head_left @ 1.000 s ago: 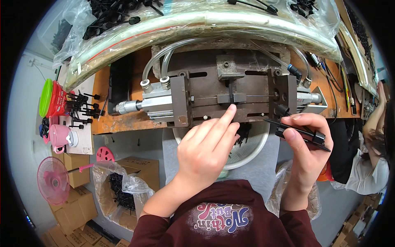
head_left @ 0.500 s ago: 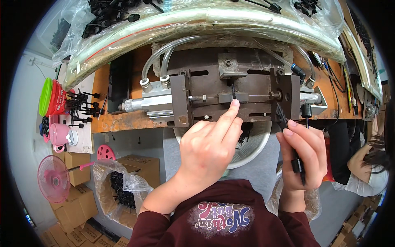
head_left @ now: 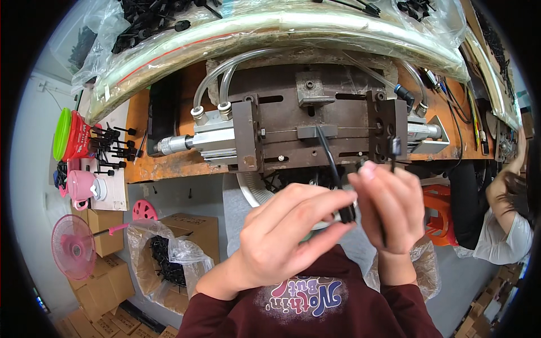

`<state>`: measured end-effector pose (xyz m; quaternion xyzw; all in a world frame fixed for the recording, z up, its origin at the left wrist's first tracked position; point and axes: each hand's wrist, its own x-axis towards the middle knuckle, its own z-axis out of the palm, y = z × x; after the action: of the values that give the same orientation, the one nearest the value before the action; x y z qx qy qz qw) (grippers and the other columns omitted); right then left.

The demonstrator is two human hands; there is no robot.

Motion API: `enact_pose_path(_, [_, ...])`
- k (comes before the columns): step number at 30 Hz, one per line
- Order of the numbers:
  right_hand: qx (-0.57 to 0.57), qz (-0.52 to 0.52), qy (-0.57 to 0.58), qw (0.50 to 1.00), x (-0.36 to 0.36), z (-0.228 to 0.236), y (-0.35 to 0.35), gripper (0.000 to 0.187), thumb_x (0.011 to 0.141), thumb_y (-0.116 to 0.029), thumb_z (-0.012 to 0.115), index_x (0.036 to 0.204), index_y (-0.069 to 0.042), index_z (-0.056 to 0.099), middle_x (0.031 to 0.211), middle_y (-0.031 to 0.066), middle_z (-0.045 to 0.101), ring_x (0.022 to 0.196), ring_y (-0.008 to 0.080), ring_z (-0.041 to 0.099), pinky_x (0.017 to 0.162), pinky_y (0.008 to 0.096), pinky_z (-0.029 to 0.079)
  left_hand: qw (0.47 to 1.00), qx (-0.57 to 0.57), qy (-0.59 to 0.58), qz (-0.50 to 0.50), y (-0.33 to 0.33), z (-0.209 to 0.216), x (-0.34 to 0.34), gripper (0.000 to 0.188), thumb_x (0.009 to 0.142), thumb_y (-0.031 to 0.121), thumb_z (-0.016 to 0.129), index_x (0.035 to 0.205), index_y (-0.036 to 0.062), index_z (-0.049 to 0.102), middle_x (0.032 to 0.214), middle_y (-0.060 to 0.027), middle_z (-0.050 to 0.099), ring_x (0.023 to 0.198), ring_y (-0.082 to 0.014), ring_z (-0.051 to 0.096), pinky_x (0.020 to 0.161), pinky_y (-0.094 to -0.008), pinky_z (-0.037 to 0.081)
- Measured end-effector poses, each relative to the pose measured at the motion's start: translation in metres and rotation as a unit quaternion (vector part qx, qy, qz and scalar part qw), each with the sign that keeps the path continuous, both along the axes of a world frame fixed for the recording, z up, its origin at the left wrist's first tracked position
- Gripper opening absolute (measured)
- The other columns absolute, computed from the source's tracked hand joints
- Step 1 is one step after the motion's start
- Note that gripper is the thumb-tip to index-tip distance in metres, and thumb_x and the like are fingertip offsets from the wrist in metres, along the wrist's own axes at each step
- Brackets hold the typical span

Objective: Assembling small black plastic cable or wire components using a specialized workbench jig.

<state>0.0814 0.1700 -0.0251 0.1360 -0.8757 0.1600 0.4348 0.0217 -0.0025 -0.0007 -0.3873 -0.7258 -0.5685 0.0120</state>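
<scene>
My left hand (head_left: 284,234) pinches the thick end of a slim black plastic rod (head_left: 329,155). The rod slants up and away, its thin tip by the small grey block (head_left: 307,132) in the middle of a dark metal fixture (head_left: 284,149). Just to the right, my right hand (head_left: 391,211) has its fingers curled round at least one more black rod with a thick head (head_left: 395,146); motion blurs it and the fingers hide much of it. Silver pneumatic cylinders (head_left: 214,141) flank the fixture.
A pale basket (head_left: 253,191) of black parts sits below the fixture. Clear hoses (head_left: 211,79) arch over the wooden bench (head_left: 138,163). A bagged carton (head_left: 197,225) and pink fan (head_left: 73,246) stand left. Another person (head_left: 504,219) sits right, near a red stool (head_left: 438,214).
My left hand has drawn back from the central block and now pinches a black rod by its thick end. My right hand has moved left, close to it, still holding black rod pieces.
</scene>
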Motion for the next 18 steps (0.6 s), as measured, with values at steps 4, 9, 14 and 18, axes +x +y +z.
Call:
enact_pose_path(4, [-0.187, 0.004, -0.014, 0.982, 0.002, 0.004, 0.01, 0.036, 0.066, 0.009, 0.08, 0.097, 0.0, 0.065, 0.094, 0.0123, 0.068, 0.082, 0.0229, 0.066, 0.069, 0.0314, 0.051, 0.985, -0.093, 0.14, 0.04, 0.002, -0.025, -0.012, 0.038, 0.064, -0.004, 0.08, 0.101, 0.0025, 0.071, 0.094, -0.0102, 0.065, 0.081, -0.0219, 0.064, 0.066, -0.029, 0.054])
enact_pose_path(9, [-0.362, 0.018, -0.101, 0.927, 0.011, 0.012, 0.009, 0.028, 0.066, 0.006, 0.08, 0.09, 0.0, 0.066, 0.092, 0.0127, 0.068, 0.089, 0.0204, 0.064, 0.077, 0.0292, 0.05, 0.95, -0.193, 0.235, 0.07, 0.01, -0.037, -0.017, 0.026, 0.072, 0.005, 0.074, 0.096, -0.001, 0.068, 0.122, -0.0148, 0.064, 0.089, -0.0263, 0.067, 0.082, -0.036, 0.054])
enact_pose_path(14, [-0.517, 0.052, -0.14, 0.843, 0.024, 0.02, 0.008, 0.027, 0.066, 0.007, 0.079, 0.088, 0.003, 0.064, 0.087, 0.0144, 0.065, 0.074, 0.0184, 0.065, 0.063, 0.0237, 0.051, 0.938, -0.23, 0.248, 0.069, 0.013, -0.027, -0.021, 0.025, 0.072, 0.007, 0.075, 0.095, 0.0003, 0.068, 0.119, -0.0132, 0.066, 0.082, -0.0238, 0.067, 0.078, -0.0337, 0.054])
enact_pose_path(18, [-0.657, 0.125, -0.131, 0.732, 0.024, 0.018, 0.01, 0.023, 0.068, 0.009, 0.075, 0.085, 0.008, 0.059, 0.077, 0.0152, 0.06, 0.05, 0.0141, 0.06, 0.039, 0.0178, 0.043, 0.941, -0.229, 0.241, 0.065, 0.012, -0.028, -0.024, 0.025, 0.072, 0.008, 0.076, 0.095, 0.001, 0.069, 0.118, -0.0116, 0.067, 0.077, -0.0215, 0.068, 0.073, -0.0306, 0.054])
